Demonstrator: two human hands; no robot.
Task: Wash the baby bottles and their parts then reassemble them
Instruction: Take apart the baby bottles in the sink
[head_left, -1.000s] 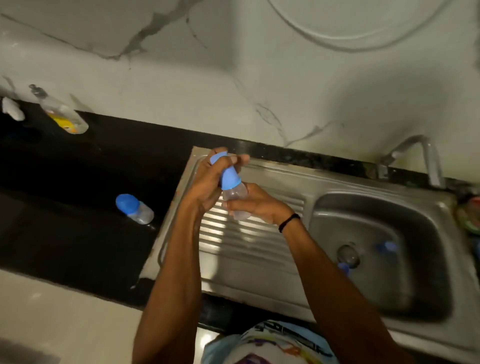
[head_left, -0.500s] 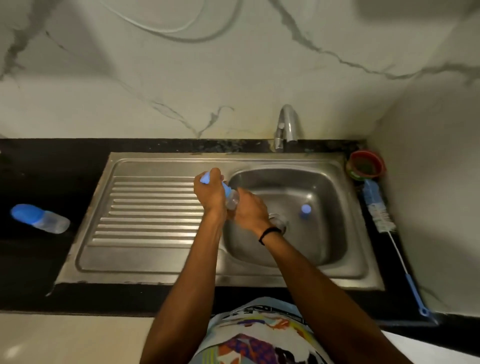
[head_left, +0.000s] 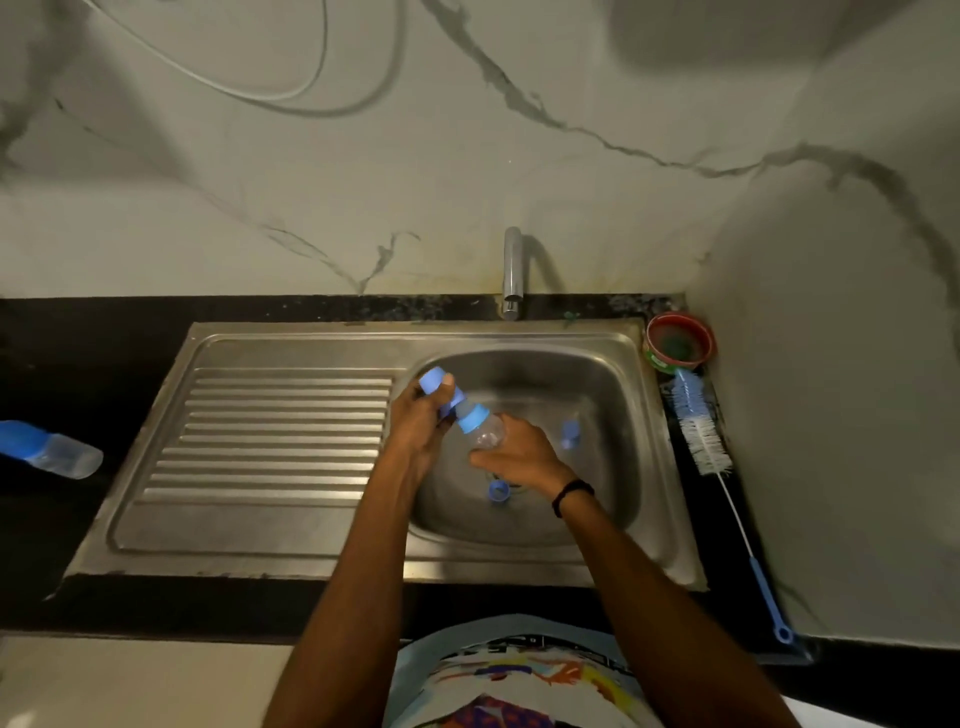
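Observation:
I hold a clear baby bottle (head_left: 487, 431) with a blue cap (head_left: 436, 385) and collar over the left side of the steel sink basin (head_left: 613, 395). My left hand (head_left: 418, 426) grips the blue cap end. My right hand (head_left: 519, 457) grips the clear body. Two blue bottle parts lie in the basin: one (head_left: 498, 490) near the drain, another (head_left: 570, 434) to the right. A second capped bottle (head_left: 49, 451) lies on its side on the black counter at the far left.
A tap (head_left: 512, 270) stands behind the basin. A ribbed drainboard (head_left: 270, 431) lies left of it. A red cup (head_left: 679, 343) sits at the back right corner, and a long blue-handled bottle brush (head_left: 701, 431) lies along the right counter by the wall.
My view has swung right and centred on the sink. Both hands carried the bottle from above the drainboard to over the basin. The cap end now stands out more from my left hand.

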